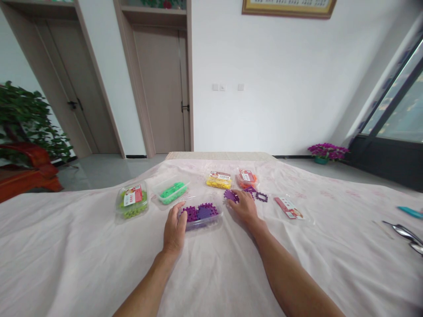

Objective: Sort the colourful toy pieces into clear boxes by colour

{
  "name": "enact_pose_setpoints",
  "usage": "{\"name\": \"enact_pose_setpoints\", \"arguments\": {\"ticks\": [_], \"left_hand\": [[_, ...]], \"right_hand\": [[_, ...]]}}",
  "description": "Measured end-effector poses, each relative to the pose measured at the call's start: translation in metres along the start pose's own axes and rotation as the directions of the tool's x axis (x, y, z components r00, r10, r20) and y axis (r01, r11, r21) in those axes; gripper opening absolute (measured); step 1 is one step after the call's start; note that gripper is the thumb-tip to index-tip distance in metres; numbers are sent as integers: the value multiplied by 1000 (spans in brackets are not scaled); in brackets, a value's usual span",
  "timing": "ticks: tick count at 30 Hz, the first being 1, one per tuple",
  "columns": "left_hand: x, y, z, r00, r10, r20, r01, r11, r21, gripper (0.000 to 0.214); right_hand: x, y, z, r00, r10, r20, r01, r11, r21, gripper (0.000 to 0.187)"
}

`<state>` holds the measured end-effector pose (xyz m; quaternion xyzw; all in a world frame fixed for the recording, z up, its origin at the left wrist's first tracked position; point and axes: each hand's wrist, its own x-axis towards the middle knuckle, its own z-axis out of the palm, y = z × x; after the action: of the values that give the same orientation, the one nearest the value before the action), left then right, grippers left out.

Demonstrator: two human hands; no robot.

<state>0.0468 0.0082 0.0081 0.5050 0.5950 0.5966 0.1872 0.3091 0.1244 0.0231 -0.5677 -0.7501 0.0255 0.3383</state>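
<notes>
My left hand (175, 226) grips the left end of a clear plastic box (203, 223), its thumb over the near rim. Inside the box lie several purple interlocking plastic pieces (206, 211) with toothed edges. To the right of the box, my right hand (245, 208) is closed around a flat purple interlocking piece (229, 195), whose left part shows past the fingers. Just beyond that hand lie more purple pieces, one of them an open frame piece (261, 197). How many pieces the right fingers cover is hidden.
Lidded boxes of yellow (218, 180), orange (246, 178) and lime-green pieces (132, 201) stand around, with an open box of green pieces (172, 193). A labelled clear lid (289, 208) lies right. Scissors (408, 232) and a blue object (410, 211) lie far right on the cloth (109, 264).
</notes>
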Motion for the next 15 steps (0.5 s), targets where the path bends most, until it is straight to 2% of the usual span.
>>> {"name": "enact_pose_setpoints", "arguments": {"ticks": [2, 4, 6, 8, 12, 13, 15], "left_hand": [[1, -1, 0, 1000, 3, 2, -3, 1000, 3, 33], [1, -1, 0, 1000, 8, -1, -8, 1000, 3, 33], [2, -1, 0, 1000, 11, -2, -11, 1000, 4, 33], [2, 0, 0, 1000, 12, -1, -12, 1000, 7, 33], [2, 1, 0, 1000, 21, 3, -21, 1000, 22, 33], [2, 1, 0, 1000, 24, 5, -24, 999, 26, 33], [2, 2, 0, 1000, 30, 5, -30, 999, 29, 33]], "right_hand": [[3, -10, -4, 1000, -22, -10, 23, 974, 225, 45], [5, -24, -10, 997, -77, 32, 55, 898, 437, 45], [5, -38, -19, 981, -170, 91, 91, 824, 559, 41], [4, -50, -28, 941, -295, 164, 141, 786, 601, 36], [0, -63, -37, 811, -512, 284, 289, 772, 566, 30], [0, -65, -37, 795, -535, 286, 331, 778, 533, 30], [-2, -69, -34, 804, -533, 264, 383, 803, 457, 32]]}}
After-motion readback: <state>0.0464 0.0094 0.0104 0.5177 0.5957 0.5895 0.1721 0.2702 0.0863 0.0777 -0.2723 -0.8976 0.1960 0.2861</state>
